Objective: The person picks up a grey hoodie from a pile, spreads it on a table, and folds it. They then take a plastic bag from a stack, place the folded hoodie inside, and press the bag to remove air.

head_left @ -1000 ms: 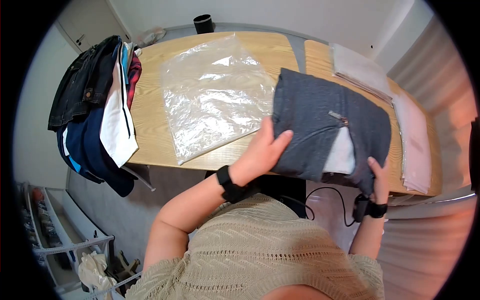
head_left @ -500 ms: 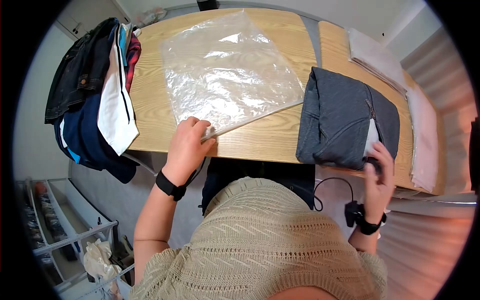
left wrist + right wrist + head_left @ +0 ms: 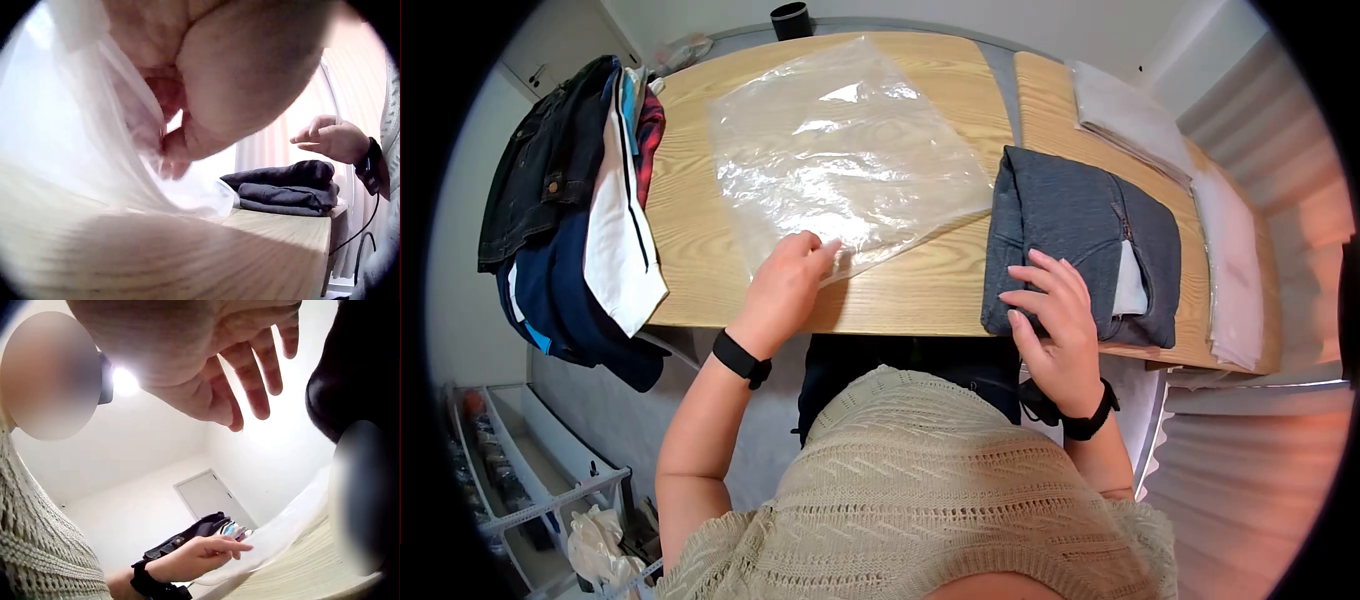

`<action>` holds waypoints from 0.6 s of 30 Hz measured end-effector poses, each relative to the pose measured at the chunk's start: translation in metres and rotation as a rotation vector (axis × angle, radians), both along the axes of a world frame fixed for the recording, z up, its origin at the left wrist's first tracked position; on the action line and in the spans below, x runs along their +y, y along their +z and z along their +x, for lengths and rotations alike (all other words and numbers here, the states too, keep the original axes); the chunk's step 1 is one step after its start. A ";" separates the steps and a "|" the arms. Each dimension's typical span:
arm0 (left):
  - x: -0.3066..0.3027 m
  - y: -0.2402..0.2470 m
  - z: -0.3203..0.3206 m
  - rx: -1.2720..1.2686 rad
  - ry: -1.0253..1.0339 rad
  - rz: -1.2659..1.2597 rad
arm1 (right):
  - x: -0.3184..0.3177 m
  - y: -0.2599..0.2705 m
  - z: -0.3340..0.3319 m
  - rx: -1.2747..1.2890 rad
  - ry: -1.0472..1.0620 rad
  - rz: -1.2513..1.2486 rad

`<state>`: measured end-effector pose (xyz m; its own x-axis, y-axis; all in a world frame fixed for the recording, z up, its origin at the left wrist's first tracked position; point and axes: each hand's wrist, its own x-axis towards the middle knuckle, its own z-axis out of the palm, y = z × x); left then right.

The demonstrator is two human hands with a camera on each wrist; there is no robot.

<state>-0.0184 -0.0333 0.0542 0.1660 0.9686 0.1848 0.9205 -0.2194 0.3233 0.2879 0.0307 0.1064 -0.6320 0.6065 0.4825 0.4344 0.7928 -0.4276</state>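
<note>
A large clear plastic bag (image 3: 850, 140) lies flat on the wooden table. My left hand (image 3: 785, 285) pinches its near edge between thumb and fingers, and in the left wrist view the film (image 3: 69, 137) rises off the wood there. To the right rests a folded dark grey zip-up jacket (image 3: 1060, 205), with a light patch showing beside its zip. My right hand (image 3: 1055, 325) hovers at the jacket's near left corner, fingers spread and holding nothing. The right wrist view shows those fingers apart in the air, with the dark cloth (image 3: 331, 375) close by.
Several garments hang over the table's left end, among them a black denim jacket (image 3: 550, 165) and a white piece (image 3: 620, 245). Stacked clear bags (image 3: 1230, 270) lie along the right side table, beyond a gap. A black bin (image 3: 791, 20) stands behind; a shelf rack (image 3: 550, 470) is lower left.
Both hands held the jacket in the air; it now lies on the table at right. My left hand moved left to the bag's near edge. The right hand let go and shifted left.
</note>
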 end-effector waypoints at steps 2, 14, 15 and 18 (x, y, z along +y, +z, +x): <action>0.007 -0.005 0.003 -0.063 0.109 0.198 | 0.002 -0.001 0.001 0.001 -0.028 -0.024; -0.006 0.014 0.005 0.032 0.154 0.182 | 0.026 -0.053 -0.108 -0.186 0.036 0.050; -0.011 0.017 0.001 0.009 0.158 0.156 | 0.027 -0.056 -0.112 -0.215 0.024 0.073; -0.024 0.012 -0.017 -0.096 0.146 0.210 | 0.030 -0.062 -0.116 -0.272 -0.039 -0.037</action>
